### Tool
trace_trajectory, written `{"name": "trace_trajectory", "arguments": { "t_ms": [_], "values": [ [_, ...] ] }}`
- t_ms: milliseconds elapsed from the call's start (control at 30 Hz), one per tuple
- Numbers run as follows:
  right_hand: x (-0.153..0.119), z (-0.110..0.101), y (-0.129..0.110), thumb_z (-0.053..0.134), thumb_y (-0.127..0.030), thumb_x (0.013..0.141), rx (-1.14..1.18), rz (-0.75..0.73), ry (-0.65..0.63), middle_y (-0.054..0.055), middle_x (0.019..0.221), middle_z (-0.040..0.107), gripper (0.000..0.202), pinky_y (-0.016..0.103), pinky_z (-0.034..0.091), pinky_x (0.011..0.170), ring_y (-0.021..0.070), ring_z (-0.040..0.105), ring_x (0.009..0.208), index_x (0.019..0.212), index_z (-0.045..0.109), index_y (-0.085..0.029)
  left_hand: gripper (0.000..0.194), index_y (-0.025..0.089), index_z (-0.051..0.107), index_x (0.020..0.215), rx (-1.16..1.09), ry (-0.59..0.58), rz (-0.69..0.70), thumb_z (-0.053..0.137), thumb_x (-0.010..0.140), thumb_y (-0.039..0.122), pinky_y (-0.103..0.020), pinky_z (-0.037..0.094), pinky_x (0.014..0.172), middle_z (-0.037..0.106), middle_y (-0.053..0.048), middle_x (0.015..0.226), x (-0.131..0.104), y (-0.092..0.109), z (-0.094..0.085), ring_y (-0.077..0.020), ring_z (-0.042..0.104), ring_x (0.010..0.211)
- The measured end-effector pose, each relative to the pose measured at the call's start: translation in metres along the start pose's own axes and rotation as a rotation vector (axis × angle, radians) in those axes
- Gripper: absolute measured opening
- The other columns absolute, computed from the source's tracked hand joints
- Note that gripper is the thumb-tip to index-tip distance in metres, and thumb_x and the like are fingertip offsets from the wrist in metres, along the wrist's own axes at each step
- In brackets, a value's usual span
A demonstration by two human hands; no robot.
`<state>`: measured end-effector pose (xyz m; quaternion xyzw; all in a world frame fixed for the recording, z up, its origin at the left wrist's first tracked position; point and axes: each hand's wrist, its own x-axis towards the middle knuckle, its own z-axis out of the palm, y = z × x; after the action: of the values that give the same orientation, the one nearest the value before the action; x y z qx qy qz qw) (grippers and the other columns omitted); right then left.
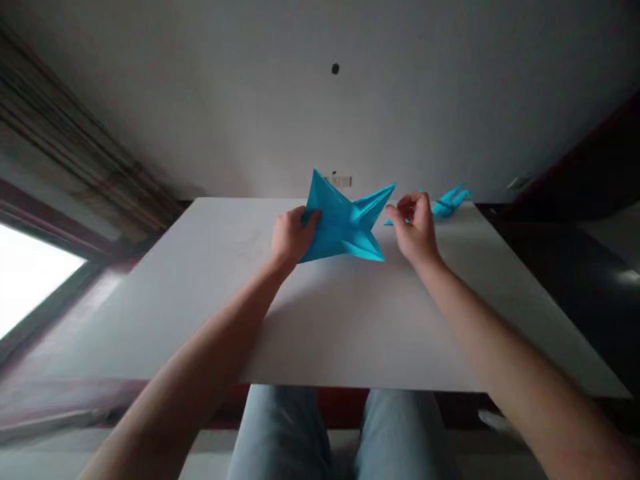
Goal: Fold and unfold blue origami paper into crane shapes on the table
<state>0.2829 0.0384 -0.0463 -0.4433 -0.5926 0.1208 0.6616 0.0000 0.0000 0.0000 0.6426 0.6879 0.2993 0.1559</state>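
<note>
A partly folded sheet of blue origami paper (334,223) is held up above the table, its creased points spreading left and right. My left hand (295,233) grips its left edge, with the thumb on the near face. Just right of the paper's upper right tip, my right hand (414,223) hovers apart from it, fingers curled and thumb stretched toward the paper. No paper shows between these fingers. Behind my right hand lies a folded blue paper figure (451,201), perhaps a crane, partly hidden by the hand.
The white table (210,333) reaches from my legs to the wall. A wall socket (345,181) sits low behind the paper. Curtains (90,140) and a bright window (30,280) are on the left. My knees (285,433) show below the table's front edge.
</note>
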Motion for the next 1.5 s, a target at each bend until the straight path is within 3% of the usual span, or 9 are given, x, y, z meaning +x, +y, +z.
{"name": "trace_trajectory", "arguments": {
  "t_ms": [233, 400, 500, 600, 867, 1100, 1267, 1400, 1500],
  "values": [
    [-0.016, -0.012, -0.049, 0.081, -0.079, 0.116, -0.157, -0.328, -0.573, 0.006, 0.102, 0.085, 0.042, 0.066, 0.067, 0.1, 0.0386, 0.08, 0.098, 0.099, 0.077, -0.042, 0.032, 0.03, 0.063, 0.095, 0.11, 0.033, -0.011, 0.071, 0.125, 0.04, -0.039, 0.041, 0.082, 0.082, -0.008, 0.101, 0.001, -0.001, 0.007, -0.03, 0.073, 0.098],
    [-0.015, -0.025, -0.073, 0.08, -0.073, 0.12, -0.189, -0.445, -0.519, 0.008, 0.122, 0.095, 0.03, 0.069, 0.067, 0.113, 0.0412, 0.087, 0.117, 0.112, 0.085, -0.044, 0.019, 0.029, 0.08, 0.114, 0.168, 0.024, -0.013, 0.072, 0.126, 0.041, -0.041, 0.047, 0.086, 0.091, -0.011, 0.115, 0.001, -0.002, 0.008, -0.0322, 0.079, 0.104],
    [-0.023, -0.019, -0.083, 0.078, -0.057, 0.125, -0.177, -0.569, -0.799, 0.004, 0.13, 0.098, 0.018, 0.062, 0.07, 0.106, 0.0364, 0.089, 0.114, 0.119, 0.088, -0.044, 0.017, 0.029, 0.084, 0.13, 0.187, 0.001, 0.003, 0.072, 0.127, 0.04, -0.042, 0.053, 0.091, 0.095, -0.013, 0.128, 0.001, -0.003, 0.011, -0.0345, 0.084, 0.112],
    [-0.03, -0.01, -0.089, 0.06, -0.038, 0.132, -0.257, -0.573, -1.028, 0.006, 0.139, 0.099, 0.031, 0.061, 0.069, 0.115, 0.0353, 0.091, 0.127, 0.128, 0.092, -0.04, 0.022, 0.029, 0.085, 0.142, 0.17, -0.002, 0.031, 0.073, 0.127, 0.038, -0.043, 0.061, 0.099, 0.096, -0.014, 0.137, 0.003, -0.007, 0.015, -0.0365, 0.088, 0.122],
    [-0.01, -0.021, -0.081, 0.062, -0.056, 0.129, -0.56, -0.298, -1.075, 0.01, 0.165, 0.093, 0.044, 0.066, 0.053, 0.142, 0.0429, 0.083, 0.156, 0.149, 0.095, -0.036, 0.039, 0.027, 0.082, 0.163, 0.131, -0.017, 0.034, 0.077, 0.126, 0.038, -0.05, 0.07, 0.119, 0.095, -0.017, 0.15, 0.008, -0.011, 0.011, -0.0416, 0.09, 0.143],
    [-0.007, -0.022, -0.071, 0.041, -0.052, 0.133, -0.758, -0.181, -1.038, 0.015, 0.17, 0.089, 0.062, 0.07, 0.051, 0.137, 0.044, 0.079, 0.162, 0.161, 0.091, -0.029, 0.04, 0.029, 0.081, 0.163, 0.112, -0.033, 0.072, 0.08, 0.125, 0.039, -0.052, 0.073, 0.122, 0.096, -0.015, 0.145, 0.014, -0.019, 0.01, -0.0407, 0.092, 0.14],
    [-0.006, -0.024, -0.052, 0.057, -0.054, 0.123, -0.886, -0.123, -1.069, 0.021, 0.173, 0.085, 0.065, 0.067, 0.054, 0.139, 0.0513, 0.071, 0.166, 0.171, 0.087, -0.023, 0.051, 0.028, 0.073, 0.173, 0.153, -0.132, 0.06, 0.08, 0.124, 0.041, -0.059, 0.073, 0.126, 0.094, -0.019, 0.15, 0.018, -0.025, 0.01, -0.0444, 0.09, 0.143],
    [-0.007, -0.027, -0.042, 0.058, -0.062, 0.122, -0.885, -0.102, -1.088, 0.014, 0.184, 0.08, 0.065, 0.073, 0.049, 0.146, 0.0515, 0.061, 0.179, 0.174, 0.086, -0.035, 0.072, 0.017, 0.058, 0.189, 0.261, -0.174, 0.036, 0.077, 0.124, 0.041, -0.063, 0.067, 0.137, 0.083, -0.028, 0.172, 0.011, -0.019, 0.007, -0.0496, 0.082, 0.159],
    [-0.01, -0.027, -0.041, 0.052, -0.056, 0.123, -0.837, -0.112, -1.113, 0.009, 0.193, 0.074, 0.064, 0.075, 0.035, 0.157, 0.0459, 0.054, 0.191, 0.176, 0.085, -0.039, 0.09, 0.018, 0.046, 0.198, 0.368, -0.1, 0.143, 0.083, 0.118, 0.035, -0.07, 0.049, 0.155, 0.06, -0.03, 0.198, 0.002, -0.016, 0.007, -0.0544, 0.058, 0.186]
  ]
}}
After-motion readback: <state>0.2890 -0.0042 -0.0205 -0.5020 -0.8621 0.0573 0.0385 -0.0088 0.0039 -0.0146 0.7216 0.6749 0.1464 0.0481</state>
